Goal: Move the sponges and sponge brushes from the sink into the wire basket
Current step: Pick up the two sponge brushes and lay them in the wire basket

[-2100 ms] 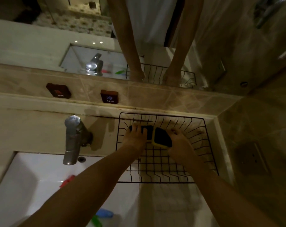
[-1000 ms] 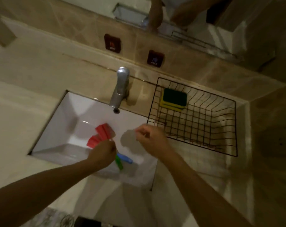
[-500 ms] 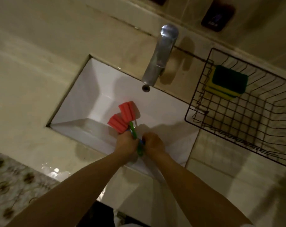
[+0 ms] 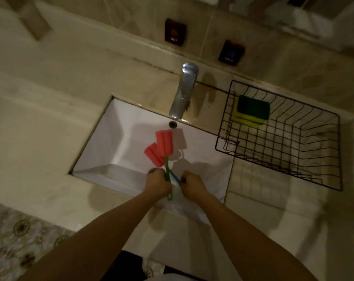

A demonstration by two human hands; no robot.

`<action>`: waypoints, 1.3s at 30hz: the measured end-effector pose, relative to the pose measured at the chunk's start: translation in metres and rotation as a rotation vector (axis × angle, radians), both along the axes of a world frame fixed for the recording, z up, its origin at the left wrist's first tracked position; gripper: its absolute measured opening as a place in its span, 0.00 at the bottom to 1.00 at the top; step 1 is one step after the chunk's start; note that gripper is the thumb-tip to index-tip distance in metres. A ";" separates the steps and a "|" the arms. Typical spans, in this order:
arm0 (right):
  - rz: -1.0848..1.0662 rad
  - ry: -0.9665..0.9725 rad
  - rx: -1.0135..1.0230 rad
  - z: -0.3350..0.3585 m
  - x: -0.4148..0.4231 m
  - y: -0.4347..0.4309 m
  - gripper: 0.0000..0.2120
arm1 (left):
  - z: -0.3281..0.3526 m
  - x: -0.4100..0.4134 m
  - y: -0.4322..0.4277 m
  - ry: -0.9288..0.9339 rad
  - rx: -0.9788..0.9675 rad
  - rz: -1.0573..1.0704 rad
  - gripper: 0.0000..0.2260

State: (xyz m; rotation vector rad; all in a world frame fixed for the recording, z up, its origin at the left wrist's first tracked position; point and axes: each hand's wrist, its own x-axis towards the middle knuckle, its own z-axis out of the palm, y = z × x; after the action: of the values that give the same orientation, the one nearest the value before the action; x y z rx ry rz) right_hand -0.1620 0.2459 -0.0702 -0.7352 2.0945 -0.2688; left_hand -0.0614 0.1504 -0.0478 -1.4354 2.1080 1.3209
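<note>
Two sponge brushes with red foam heads hang over the white sink (image 4: 115, 126). The green-handled sponge brush (image 4: 164, 141) is gripped at its handle by my left hand (image 4: 158, 183). My right hand (image 4: 192, 184) is closed on the tip of the blue-handled sponge brush (image 4: 153, 155), whose handle crosses under the green one. Both foam heads point toward the drain, one overlapping the other. The black wire basket (image 4: 277, 167) stands on the counter right of the sink. Two yellow-and-green sponges (image 4: 252, 110) lie stacked in its back left corner.
A chrome faucet (image 4: 185, 92) rises behind the sink, between it and the basket. Dark hot (image 4: 175, 32) and cold (image 4: 231, 52) plates sit on the tiled wall. Beige counter surrounds the sink. Patterned floor (image 4: 16, 240) shows at bottom left.
Both hands left the sponges in the basket, came back over the sink and closed on the two brush handles. In the last half second they have drawn slightly apart.
</note>
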 end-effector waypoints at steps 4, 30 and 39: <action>-0.117 0.111 -0.069 0.043 0.011 0.014 0.01 | 0.035 0.014 -0.003 0.060 -0.065 -0.104 0.05; -0.618 0.633 -0.227 0.183 -0.124 0.111 0.07 | 0.119 -0.073 0.073 0.593 0.715 0.086 0.08; -0.398 0.501 0.056 0.119 -0.236 0.111 0.08 | 0.094 -0.126 0.102 0.494 0.747 0.220 0.05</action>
State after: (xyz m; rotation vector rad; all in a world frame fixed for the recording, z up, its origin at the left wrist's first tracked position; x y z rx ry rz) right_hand -0.3984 0.3566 0.0493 -0.3661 2.7125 -0.2584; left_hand -0.1877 0.2528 0.0459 -1.0898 1.3983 2.4041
